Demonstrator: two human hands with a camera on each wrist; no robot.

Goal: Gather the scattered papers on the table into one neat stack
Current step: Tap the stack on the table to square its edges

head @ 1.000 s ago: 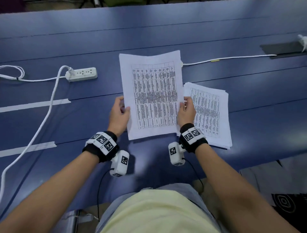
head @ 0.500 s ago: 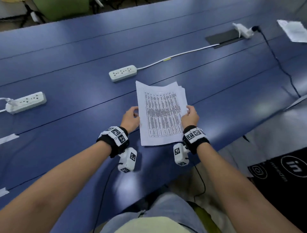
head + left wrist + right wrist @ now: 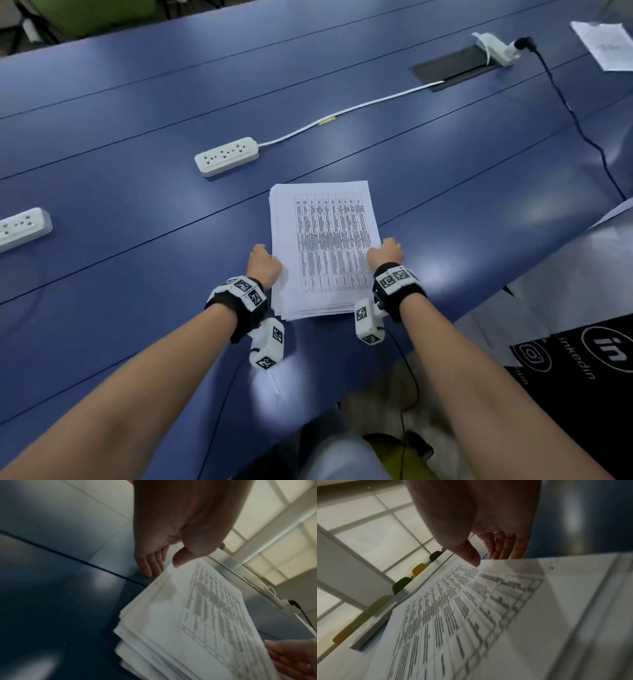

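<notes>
A stack of printed sheets (image 3: 325, 246) lies flat on the blue table (image 3: 137, 192) in front of me, its lower edges slightly uneven. My left hand (image 3: 263, 262) stands against the stack's left side. In the left wrist view the straight fingers (image 3: 150, 566) reach down to the table beside the sheets (image 3: 197, 622), and the thumb hovers at the top sheet's edge. My right hand (image 3: 385, 251) stands against the right side. In the right wrist view its fingers (image 3: 505, 547) drop behind the paper edge (image 3: 471, 615), with the thumb over the top sheet. Neither hand lifts the stack.
A loose sheet (image 3: 603, 44) lies at the far right and another sheet's corner (image 3: 613, 216) shows at the right edge. Two white power strips (image 3: 226, 156) (image 3: 24, 228) lie to the left. A black cable (image 3: 575, 123) runs from a plug by the cable hatch (image 3: 455, 66).
A second ago both hands held one sheet beside the stack. That sheet now lies on top, and the hands have shifted to the stack's two sides. My view swung right.
</notes>
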